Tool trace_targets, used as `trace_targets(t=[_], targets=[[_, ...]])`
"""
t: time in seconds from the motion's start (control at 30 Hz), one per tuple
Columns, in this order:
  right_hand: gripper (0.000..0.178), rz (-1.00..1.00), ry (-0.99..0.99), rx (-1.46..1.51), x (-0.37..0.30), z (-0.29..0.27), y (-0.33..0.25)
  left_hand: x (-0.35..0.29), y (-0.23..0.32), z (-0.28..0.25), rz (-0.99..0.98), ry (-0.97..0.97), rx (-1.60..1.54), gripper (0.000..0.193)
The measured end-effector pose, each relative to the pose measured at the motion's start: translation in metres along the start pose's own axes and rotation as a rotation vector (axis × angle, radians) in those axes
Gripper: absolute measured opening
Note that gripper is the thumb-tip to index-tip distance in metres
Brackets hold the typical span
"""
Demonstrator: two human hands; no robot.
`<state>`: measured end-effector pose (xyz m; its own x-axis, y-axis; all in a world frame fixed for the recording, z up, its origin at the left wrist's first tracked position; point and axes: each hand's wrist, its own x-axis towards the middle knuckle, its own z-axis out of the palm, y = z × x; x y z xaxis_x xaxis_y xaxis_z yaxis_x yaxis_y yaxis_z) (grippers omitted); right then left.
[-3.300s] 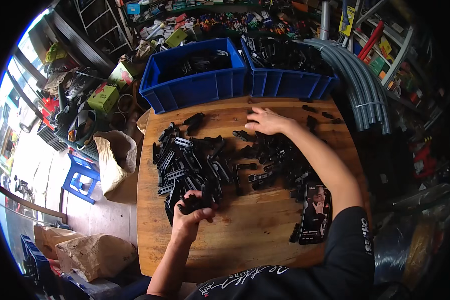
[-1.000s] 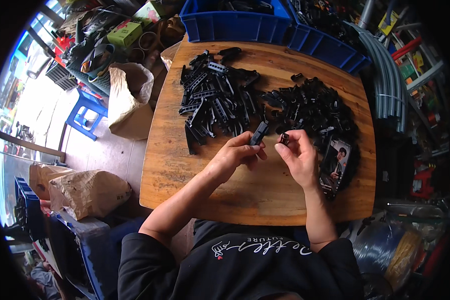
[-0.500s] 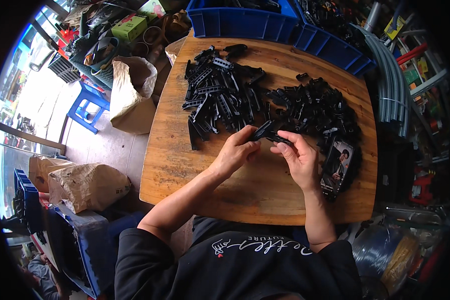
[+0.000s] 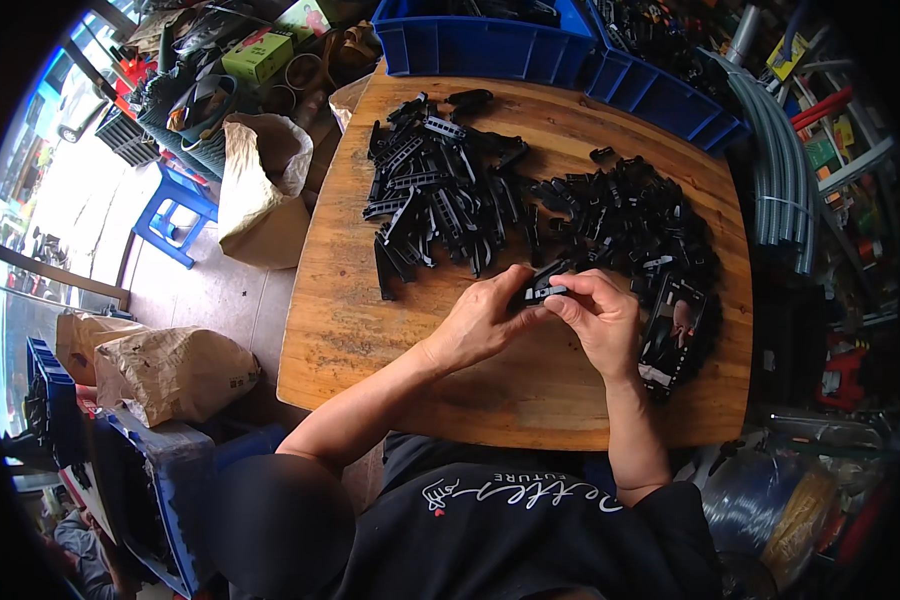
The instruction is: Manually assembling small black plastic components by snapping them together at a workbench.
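Left of the grip, a crumpled paper sack point(image 4: 260, 190) stands off the edge of the wooden bench point(image 4: 370, 330). The left hand point(image 4: 480, 322) pinches one end of a small black plastic part point(image 4: 542, 287), and the right hand point(image 4: 600, 322) grasps its other end, so both grips are clenched on it just above the bench. Beyond the grip lies a pile of long black strips point(image 4: 435, 195); beyond and to its right, a heap of chunkier black pieces point(image 4: 630, 215). Blue bins point(image 4: 490, 45) stand farthest off.
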<state>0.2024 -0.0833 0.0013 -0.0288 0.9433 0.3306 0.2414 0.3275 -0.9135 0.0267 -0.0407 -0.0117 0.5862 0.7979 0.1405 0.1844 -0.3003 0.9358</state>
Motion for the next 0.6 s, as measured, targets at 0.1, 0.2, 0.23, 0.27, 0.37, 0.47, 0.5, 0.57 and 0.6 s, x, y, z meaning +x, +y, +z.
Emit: trace_targets(t=[0.1,0.2,0.23,0.27,0.37,0.47,0.5,0.57,0.6], targets=[[0.02,0.017,0.027,0.052,-0.0017,0.0015,0.0035,0.0001,0.0027,-0.0007,0.052,-0.017,0.044,0.034],[0.02,0.173,0.025,0.242,-0.0032,0.0012,0.0018,-0.0003,0.0016,0.0001,0.069,-0.014,0.045,0.033],[0.02,0.173,0.025,0.243,-0.0035,0.0025,0.0009,-0.0005,0.0005,0.0008,0.047,-0.017,0.026,0.033],[0.02,0.171,0.046,0.284,-0.0037,0.0049,-0.0003,-0.0009,-0.0007,0.0026,0.046,-0.018,0.027,0.033],[0.02,0.155,0.085,0.293,-0.0038,0.0065,-0.0001,0.0,-0.0024,0.0059,0.153,0.083,-0.01,0.034],[0.024,0.104,0.106,0.238,-0.0048,0.0066,0.0053,-0.001,0.0002,0.0033,0.116,0.069,0.097,0.032],[0.027,0.065,0.107,0.214,-0.0042,0.0068,0.0074,-0.0022,0.0005,0.0028,0.117,0.073,0.174,0.031],[0.033,0.104,0.088,0.212,-0.0019,0.0071,0.0026,-0.0039,0.0029,0.0021,0.118,0.077,0.252,0.03],[0.038,0.143,0.067,0.21,-0.0002,0.0078,0.0006,-0.0047,0.0047,0.0016,0.128,0.096,0.202,0.03]])
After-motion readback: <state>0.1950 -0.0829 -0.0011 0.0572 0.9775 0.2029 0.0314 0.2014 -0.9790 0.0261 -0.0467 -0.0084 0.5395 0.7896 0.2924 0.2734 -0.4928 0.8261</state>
